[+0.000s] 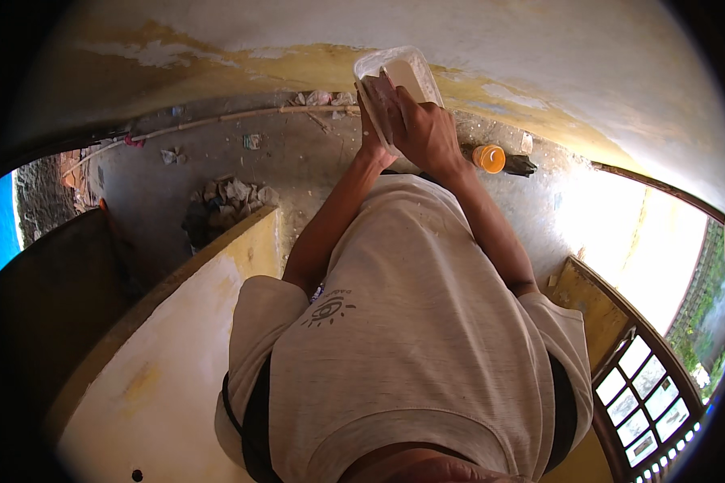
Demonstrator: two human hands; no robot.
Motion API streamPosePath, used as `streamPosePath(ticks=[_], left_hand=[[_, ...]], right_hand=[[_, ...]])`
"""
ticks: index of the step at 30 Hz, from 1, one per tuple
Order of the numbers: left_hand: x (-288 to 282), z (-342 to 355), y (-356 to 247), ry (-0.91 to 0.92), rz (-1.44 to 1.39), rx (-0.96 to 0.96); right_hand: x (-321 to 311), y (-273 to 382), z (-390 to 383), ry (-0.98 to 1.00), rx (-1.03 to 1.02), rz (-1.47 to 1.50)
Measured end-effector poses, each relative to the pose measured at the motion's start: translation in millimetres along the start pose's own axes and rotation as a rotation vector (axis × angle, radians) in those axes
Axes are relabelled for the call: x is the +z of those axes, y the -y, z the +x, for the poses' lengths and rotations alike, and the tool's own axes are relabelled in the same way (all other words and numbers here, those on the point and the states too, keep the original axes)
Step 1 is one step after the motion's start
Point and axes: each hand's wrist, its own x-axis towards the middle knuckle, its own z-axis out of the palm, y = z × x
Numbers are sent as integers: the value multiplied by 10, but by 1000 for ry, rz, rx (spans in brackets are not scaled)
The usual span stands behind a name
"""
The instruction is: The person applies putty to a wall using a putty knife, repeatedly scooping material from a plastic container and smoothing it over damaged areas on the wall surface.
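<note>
In front of my chest, close to the wall, I hold a clear plastic tub [427,74] with whitish paste [411,78] inside. My left hand [372,150] is closed around its left side and underside; most of those fingers are hidden. My right hand [428,133] reaches over the tub's near rim. Its fingers are closed on a flat, brownish scraper [384,101], which lies tilted inside the tub along the left wall. The scraper's lower part is partly covered by my right hand.
Ahead rises a wall [532,52] with patchy, peeling paint. An orange bucket [489,159] and a black plastic bag [520,166] are on the floor to the right. A long pole [209,121] and crumpled sacks [232,200] lie left, near a low partition [169,338].
</note>
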Motion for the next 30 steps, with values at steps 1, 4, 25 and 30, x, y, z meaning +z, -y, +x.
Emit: streamPosePath(ticks=[1, 4, 25, 30], left_hand=[[-37, -5, 0, -17, -9, -19], [-63, -35, -7, -81, -6, -80], [-56, -90, 7, 1, -69, -79], [39, -118, -32, -31, 26, -111]], right_hand=[[9, -8, -11, 2, -22, -19], [-27, -185, -18, 23, -18, -7], [-57, -299, -133, -56, -159, -3], [-141, -294, -158, -90, -93, 69]])
